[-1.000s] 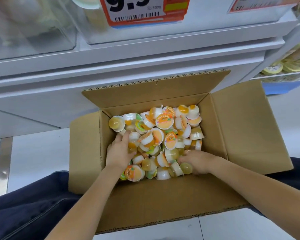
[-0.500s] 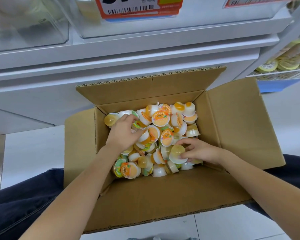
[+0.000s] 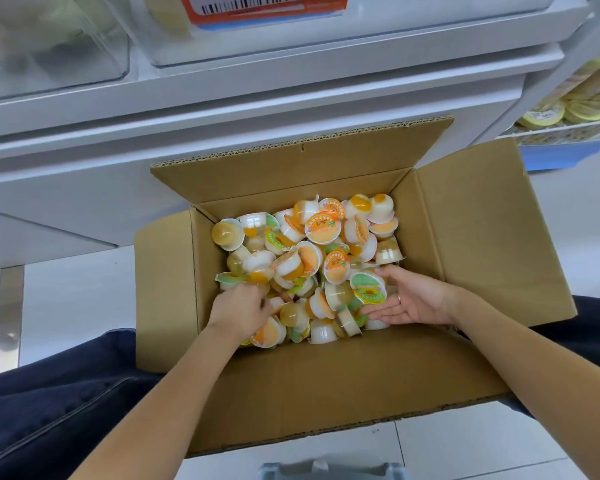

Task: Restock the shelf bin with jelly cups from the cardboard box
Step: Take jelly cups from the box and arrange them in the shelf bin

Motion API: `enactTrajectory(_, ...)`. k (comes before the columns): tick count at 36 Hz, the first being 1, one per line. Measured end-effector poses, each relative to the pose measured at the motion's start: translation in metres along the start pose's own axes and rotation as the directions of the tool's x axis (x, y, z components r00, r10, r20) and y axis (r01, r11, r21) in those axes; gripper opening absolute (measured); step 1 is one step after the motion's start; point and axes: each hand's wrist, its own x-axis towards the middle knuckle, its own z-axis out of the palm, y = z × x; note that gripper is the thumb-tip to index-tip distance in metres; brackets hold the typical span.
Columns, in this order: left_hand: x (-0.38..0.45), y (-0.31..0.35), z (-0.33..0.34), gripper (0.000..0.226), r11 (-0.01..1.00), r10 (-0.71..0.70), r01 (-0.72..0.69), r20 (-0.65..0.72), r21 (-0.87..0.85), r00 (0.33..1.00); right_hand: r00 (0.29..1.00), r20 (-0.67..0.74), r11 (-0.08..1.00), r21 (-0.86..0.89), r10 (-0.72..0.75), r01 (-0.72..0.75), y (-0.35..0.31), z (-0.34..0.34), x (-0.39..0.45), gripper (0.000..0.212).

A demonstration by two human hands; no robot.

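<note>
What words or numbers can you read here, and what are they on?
None can be read clearly.
Orange price tag on the shelf bin: only a barcode shows; small print blurred.
Lids of the jelly cups in the cardboard box: printing too small to read.
Yellow packs on the side shelf: label too blurred.
</note>
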Motion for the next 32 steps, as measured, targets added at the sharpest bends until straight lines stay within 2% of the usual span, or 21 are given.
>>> enactTrajectory(2, -0.002, -0.005, 0.001, 0.013, 0.996, -0.027, 0.022, 0.062, 0.092, 0.998, 1.0, -0.005, 1.0, 0.007, 0.0, 0.0, -0.001, 0.0, 0.0, 0.057)
enactTrajectory(6, -0.006, -0.005, 0.015, 0.029, 0.879, 0.081, -0.19, 0.255, 0.437, 0.964, 1.0, 0.007, 0.999, 0.043, 0.001, -0.001, 0.0, 0.001, 0.002, 0.058)
enactTrajectory(8, -0.005, -0.005, 0.023, 0.038, 0.864, 0.068, -0.213, 0.312, 0.456, 0.947, 1.0, 0.023, 0.997, 0.073, -0.002, 0.0, 0.001, 0.0, 0.002, 0.059)
enactTrajectory(12, -0.005, -0.014, 0.029, 0.065, 0.913, 0.046, -0.201, 0.398, 0.356, 0.916, 0.999, 0.053, 0.994, 0.11, -0.007, 0.001, 0.003, 0.0, 0.002, 0.058)
enactTrajectory(18, -0.004, -0.01, 0.028, 0.064, 0.835, 0.145, -0.314, 0.369, 0.452, 0.918, 0.997, 0.074, 0.991, 0.131, -0.02, 0.01, 0.003, -0.001, -0.002, 0.052)
enactTrajectory(23, -0.009, -0.011, 0.014, 0.059, 0.9, 0.116, -0.221, 0.282, 0.375, 0.952, 0.997, 0.074, 0.991, 0.133, -0.019, 0.009, 0.001, 0.0, -0.003, 0.053)
enactTrajectory(27, -0.013, -0.008, -0.019, 0.058, 0.962, 0.142, -0.193, 0.251, 0.192, 0.957, 0.996, 0.088, 0.993, 0.116, -0.023, 0.012, -0.007, 0.005, -0.009, 0.057)
enactTrajectory(29, -0.017, -0.003, -0.045, 0.057, 0.974, 0.188, -0.211, 0.212, 0.088, 0.959, 0.994, 0.107, 0.995, 0.101, -0.033, 0.023, -0.014, 0.013, -0.017, 0.057)
enactTrajectory(32, -0.028, 0.008, -0.089, 0.067, 0.956, 0.293, -0.292, 0.116, -0.024, 0.949, 0.983, 0.168, 0.995, 0.068, -0.077, 0.066, -0.034, 0.034, -0.037, 0.059)
